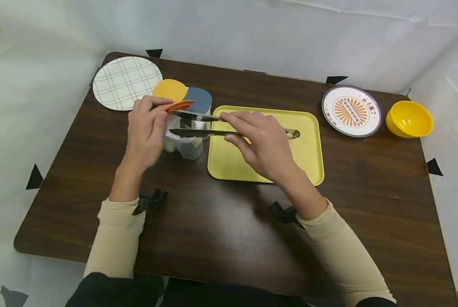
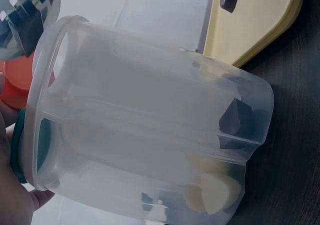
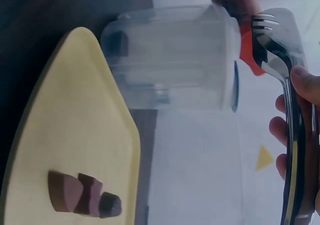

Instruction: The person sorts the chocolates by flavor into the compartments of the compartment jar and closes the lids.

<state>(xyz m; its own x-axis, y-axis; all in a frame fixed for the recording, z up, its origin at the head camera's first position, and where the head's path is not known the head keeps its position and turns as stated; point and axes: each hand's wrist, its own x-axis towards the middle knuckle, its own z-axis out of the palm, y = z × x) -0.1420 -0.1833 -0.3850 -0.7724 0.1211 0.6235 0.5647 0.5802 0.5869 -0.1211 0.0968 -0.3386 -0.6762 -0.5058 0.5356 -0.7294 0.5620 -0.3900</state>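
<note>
My left hand (image 1: 146,132) holds up the orange lid (image 1: 182,105) of a clear compartment container (image 1: 190,150), whose other lids include a yellow one (image 1: 170,90) and a blue one (image 1: 199,100). A teal lid (image 2: 19,145) is beside the left fingers in the left wrist view. My right hand (image 1: 265,143) grips metal tongs (image 1: 198,133) with one forked tip; their arms are spread, the tips over the container. Dark chunks (image 2: 237,122) and cream pieces (image 2: 220,192) lie low inside separate compartments.
A yellow tray (image 1: 307,160) lies right of the container, bearing several dark brown chunks (image 3: 65,191). A checked white plate (image 1: 126,81) is at the back left. Toward the right are a patterned plate (image 1: 351,128) and a yellow bowl (image 1: 409,119). White sheeting (image 1: 252,34) surrounds the table.
</note>
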